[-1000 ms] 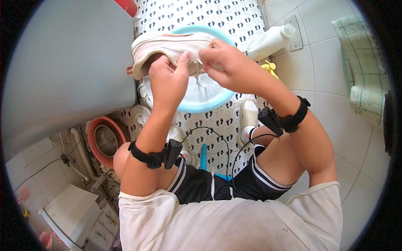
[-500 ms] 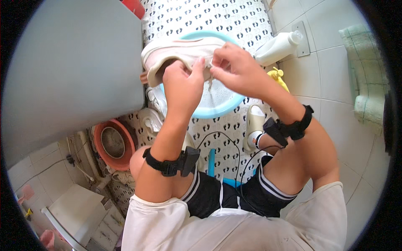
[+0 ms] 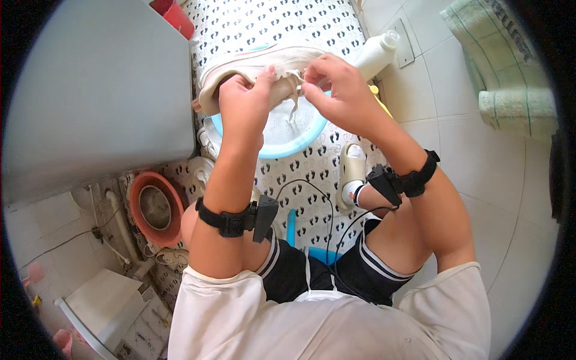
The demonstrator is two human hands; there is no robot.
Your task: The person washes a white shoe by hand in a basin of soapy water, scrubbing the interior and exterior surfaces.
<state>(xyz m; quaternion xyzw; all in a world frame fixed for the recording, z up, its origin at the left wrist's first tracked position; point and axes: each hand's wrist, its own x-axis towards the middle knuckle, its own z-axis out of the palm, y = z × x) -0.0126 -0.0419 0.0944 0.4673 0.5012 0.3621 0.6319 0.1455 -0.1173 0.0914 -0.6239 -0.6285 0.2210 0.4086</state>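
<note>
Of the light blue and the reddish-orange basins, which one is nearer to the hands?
The light blue basin, below the pale shoe that the left hand grips. The reddish-orange basin is farther away, at left.

**Illumination and Image Condition**

Lighting is bright and diffuse. The patterned floor (image 3: 270,24) is palest toward the top. The grey panel (image 3: 102,90) shows a soft sheen. Shadow fills the opening of the shoe (image 3: 252,63). Fisheye distortion bows the wall tiles (image 3: 462,159) at right; black vignetting surrounds the field. Fine detail is soft.
</note>
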